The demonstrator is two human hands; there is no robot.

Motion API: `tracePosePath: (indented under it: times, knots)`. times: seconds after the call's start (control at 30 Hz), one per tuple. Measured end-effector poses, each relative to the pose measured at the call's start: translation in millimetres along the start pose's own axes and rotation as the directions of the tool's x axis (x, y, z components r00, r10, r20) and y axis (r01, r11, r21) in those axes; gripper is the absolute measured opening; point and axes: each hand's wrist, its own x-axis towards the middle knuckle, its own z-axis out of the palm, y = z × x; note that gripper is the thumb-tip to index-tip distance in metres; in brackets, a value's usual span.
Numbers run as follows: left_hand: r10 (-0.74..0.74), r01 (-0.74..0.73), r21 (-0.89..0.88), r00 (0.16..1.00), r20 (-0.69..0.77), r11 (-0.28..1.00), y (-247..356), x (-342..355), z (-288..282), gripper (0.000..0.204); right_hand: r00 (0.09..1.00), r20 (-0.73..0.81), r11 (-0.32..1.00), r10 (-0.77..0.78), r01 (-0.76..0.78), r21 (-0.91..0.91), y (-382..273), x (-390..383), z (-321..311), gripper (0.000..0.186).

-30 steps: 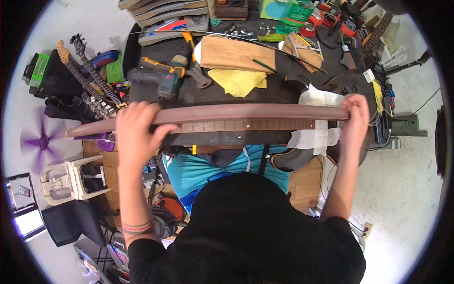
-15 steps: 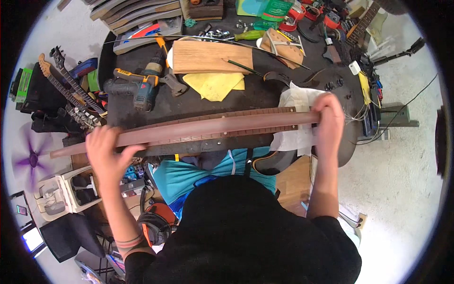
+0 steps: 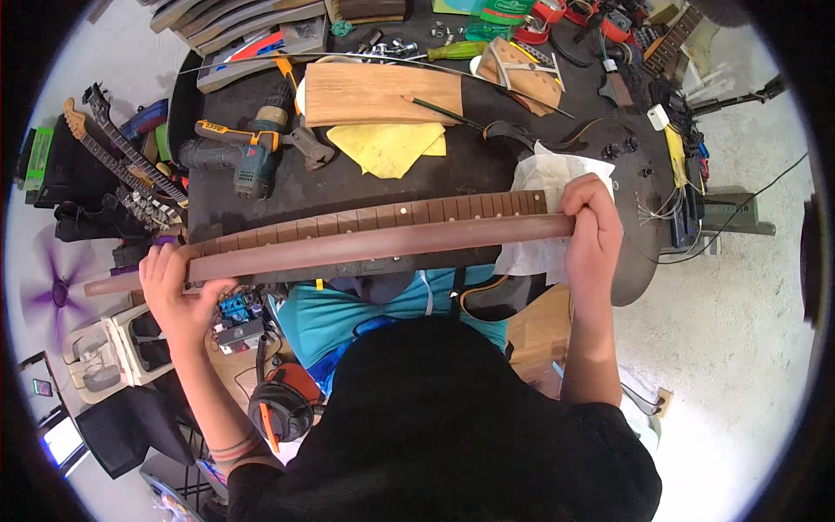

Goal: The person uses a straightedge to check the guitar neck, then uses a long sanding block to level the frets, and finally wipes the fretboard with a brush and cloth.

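A long reddish-brown bar (image 3: 383,244) spans the workbench front, tilted slightly down toward the left. My left hand (image 3: 174,291) is closed around it near its left end, the thumb on the near side. At the other end my right hand (image 3: 595,224) grips the bar with curled fingers. Just behind the bar lies a fretted guitar neck (image 3: 435,210) with dot markers; the bar hides its near edge. Whether bar and fretboard touch, I cannot tell. White paper or cloth (image 3: 526,259) lies under the neck's right end.
Behind the neck lie a yellow cloth (image 3: 387,150), a wooden block (image 3: 370,94), a pencil (image 3: 435,110) and a cordless drill (image 3: 254,157). A green-handled tool (image 3: 459,52) and small metal parts are farther back. Guitars (image 3: 130,165) stand at the left.
The bar has shifted left and toward me across the fretboard, so more of the fretboard's far side shows. Both hands have moved slightly left with it, still gripping.
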Motion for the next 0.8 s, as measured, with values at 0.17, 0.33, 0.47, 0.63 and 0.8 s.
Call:
tracePosePath:
  times: [0.17, 0.33, 0.47, 0.63, 0.8]
  knots:
    - [-0.017, 0.02, -0.093, 0.999, 0.035, 0.995, 78.1, 29.1, 21.9, 0.065, 0.956, -0.227, 0.977, 0.185, -0.203, -0.059, 25.6, 17.6, -55.8, 0.013]
    - [-0.035, 0.038, -0.061, 0.998, 0.052, 0.997, 27.3, 7.8, 10.8, 0.068, 0.991, -0.104, 0.981, 0.085, -0.101, -0.164, 7.1, 11.4, -21.8, 0.01]
    - [-0.076, 0.078, -0.028, 0.996, 0.055, 0.997, 6.4, -1.9, 5.0, 0.068, 0.999, 0.032, 0.998, 0.017, -0.015, -0.06, -3.5, 12.3, -2.7, 0.01]
    - [0.015, -0.005, -0.124, 0.997, 0.078, 0.992, 83.6, 49.3, 23.5, 0.057, 0.957, -0.146, 0.957, 0.251, -0.223, 0.183, 30.8, 39.1, -64.2, 0.012]
    - [0.044, -0.004, -0.227, 0.984, 0.172, 0.974, 115.2, 68.8, 18.9, 0.054, 0.944, -0.166, 0.93, 0.284, -0.228, 0.289, 51.2, 55.2, -85.8, 0.014]
